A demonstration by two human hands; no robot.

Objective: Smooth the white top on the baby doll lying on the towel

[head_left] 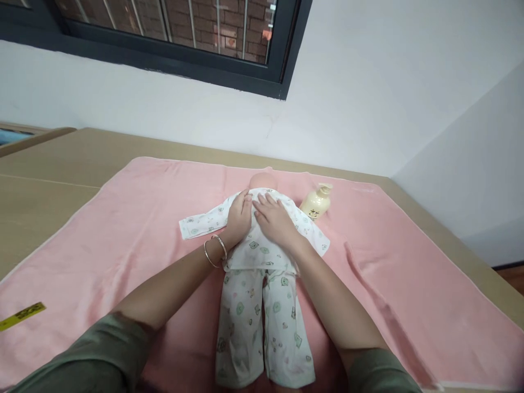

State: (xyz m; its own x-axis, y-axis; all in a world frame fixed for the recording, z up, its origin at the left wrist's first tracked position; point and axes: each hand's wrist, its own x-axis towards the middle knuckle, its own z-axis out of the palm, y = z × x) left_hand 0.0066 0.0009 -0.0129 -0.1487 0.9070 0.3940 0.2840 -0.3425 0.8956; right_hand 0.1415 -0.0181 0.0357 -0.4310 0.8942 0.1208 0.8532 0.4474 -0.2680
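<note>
A baby doll [262, 182] in a white printed shirt and trousers [262, 322] lies on a pink towel [123, 229], head away from me. My left hand [239, 215], with two bangles on the wrist, rests flat on the left side of the doll's chest. My right hand [274, 218] lies flat on the chest's right side, fingers spread. Both palms press on the shirt and neither hand grips anything. One shirt sleeve [202, 225] stretches out to the left.
A cream pump bottle [316, 202] lies on the towel just right of the doll's shoulder. A yellow strip [22, 315] sits at the towel's left edge. The tan table [49, 180] meets a white wall; a dark-framed window [184, 43] is above.
</note>
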